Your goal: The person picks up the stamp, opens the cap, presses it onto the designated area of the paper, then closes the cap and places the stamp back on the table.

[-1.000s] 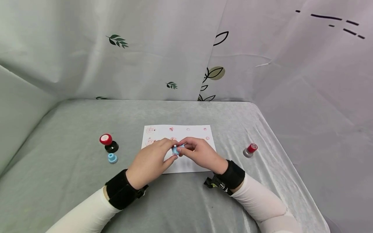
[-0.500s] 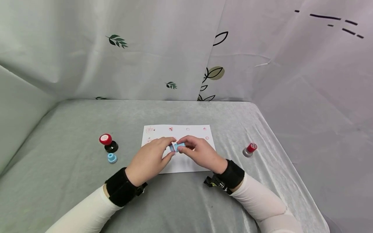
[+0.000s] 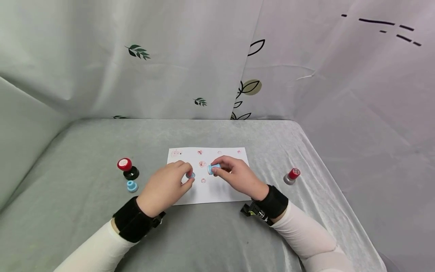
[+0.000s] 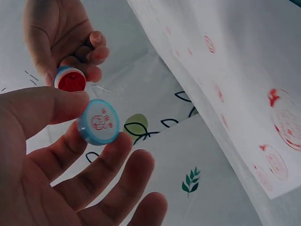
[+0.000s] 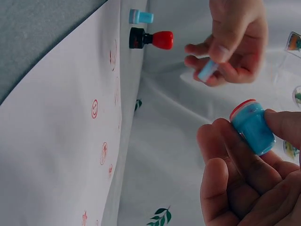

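My left hand (image 3: 166, 185) pinches a round light-blue stamp cap (image 4: 99, 121) between thumb and fingers, its white top printed with a small red design. Opposite it, my right hand (image 3: 239, 177) holds a small blue stamp (image 5: 255, 127) by its body. The stamp's red face (image 4: 72, 81) is uncovered and turned toward the left hand. Cap and stamp are apart, both above a white sheet of paper (image 3: 221, 190). Red prints, among them a smiley face (image 5: 94, 108), are scattered over the sheet. The left hand covers part of its left side.
Left of the paper, a stamp with a red knob (image 3: 124, 164) and black base stands beside a small light-blue stepped piece (image 3: 131, 186). To the right lies a red and silver stamp (image 3: 292, 176). A grey cloth (image 3: 204, 234) covers the table, with fabric walls around it.
The cap has come off the blue stamp. My left hand has drawn left with the cap, while the right hand stays nearly in place with the stamp. More red prints show between them.
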`<state>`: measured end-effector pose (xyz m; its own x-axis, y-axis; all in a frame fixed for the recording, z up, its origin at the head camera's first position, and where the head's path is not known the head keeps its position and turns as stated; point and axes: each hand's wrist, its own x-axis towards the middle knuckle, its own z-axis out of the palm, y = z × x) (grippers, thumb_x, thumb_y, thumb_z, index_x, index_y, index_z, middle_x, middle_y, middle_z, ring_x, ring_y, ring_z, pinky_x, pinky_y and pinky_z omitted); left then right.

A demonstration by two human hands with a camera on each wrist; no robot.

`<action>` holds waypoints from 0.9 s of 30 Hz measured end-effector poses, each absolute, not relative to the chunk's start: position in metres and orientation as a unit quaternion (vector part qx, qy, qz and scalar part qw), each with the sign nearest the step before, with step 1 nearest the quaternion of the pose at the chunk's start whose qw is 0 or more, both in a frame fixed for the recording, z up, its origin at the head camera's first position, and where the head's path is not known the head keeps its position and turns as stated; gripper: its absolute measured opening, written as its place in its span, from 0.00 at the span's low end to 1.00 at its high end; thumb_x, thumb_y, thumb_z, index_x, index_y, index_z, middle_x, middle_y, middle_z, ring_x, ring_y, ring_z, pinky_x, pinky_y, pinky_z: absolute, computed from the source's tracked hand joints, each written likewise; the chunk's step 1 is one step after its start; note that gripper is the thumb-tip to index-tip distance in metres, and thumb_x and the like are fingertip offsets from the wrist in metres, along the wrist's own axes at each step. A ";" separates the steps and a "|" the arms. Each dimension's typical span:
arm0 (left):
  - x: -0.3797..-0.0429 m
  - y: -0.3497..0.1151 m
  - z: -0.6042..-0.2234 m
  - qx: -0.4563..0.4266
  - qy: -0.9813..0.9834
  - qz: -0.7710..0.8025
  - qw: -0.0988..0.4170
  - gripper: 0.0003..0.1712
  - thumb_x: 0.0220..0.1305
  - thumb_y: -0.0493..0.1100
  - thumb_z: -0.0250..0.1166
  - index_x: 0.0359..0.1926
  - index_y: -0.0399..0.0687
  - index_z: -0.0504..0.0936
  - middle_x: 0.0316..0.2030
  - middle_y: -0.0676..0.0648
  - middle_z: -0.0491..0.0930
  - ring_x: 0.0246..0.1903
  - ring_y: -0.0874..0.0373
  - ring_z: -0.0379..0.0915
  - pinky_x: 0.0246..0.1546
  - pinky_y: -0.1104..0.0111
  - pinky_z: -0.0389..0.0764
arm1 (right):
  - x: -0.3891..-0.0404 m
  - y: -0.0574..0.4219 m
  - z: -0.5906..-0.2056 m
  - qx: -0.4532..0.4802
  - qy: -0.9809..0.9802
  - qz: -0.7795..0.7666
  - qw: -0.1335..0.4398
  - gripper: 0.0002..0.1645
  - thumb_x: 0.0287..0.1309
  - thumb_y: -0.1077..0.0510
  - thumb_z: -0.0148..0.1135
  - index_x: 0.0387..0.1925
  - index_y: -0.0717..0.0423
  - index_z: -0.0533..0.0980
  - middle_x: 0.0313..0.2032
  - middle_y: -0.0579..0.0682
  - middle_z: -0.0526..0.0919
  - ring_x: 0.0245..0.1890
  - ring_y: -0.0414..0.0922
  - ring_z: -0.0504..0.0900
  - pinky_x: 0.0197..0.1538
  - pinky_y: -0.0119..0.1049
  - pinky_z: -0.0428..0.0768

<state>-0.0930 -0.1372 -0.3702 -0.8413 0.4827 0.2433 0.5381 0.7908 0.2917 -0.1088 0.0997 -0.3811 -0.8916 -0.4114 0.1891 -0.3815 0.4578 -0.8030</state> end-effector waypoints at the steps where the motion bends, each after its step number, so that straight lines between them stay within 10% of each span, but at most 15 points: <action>1: -0.092 -0.140 -0.371 -0.266 -0.946 -0.171 0.074 0.08 0.57 0.46 0.69 0.32 0.52 0.78 0.28 0.53 0.77 0.23 0.60 0.67 0.21 0.70 0.72 | -0.109 0.100 -0.381 -0.232 0.854 -0.466 0.018 0.09 0.65 0.56 0.61 0.45 0.53 0.78 0.31 0.51 0.86 0.32 0.44 0.81 0.37 0.39 0.74; 27: -0.082 -0.226 -0.413 -0.203 -0.972 -0.109 0.053 0.16 0.46 0.34 0.72 0.19 0.52 0.71 0.11 0.55 0.66 0.13 0.59 0.60 0.13 0.67 0.62 | -0.107 0.103 -0.380 -0.248 0.851 -0.460 0.050 0.07 0.66 0.53 0.60 0.43 0.47 0.79 0.32 0.53 0.86 0.33 0.48 0.80 0.36 0.37 0.73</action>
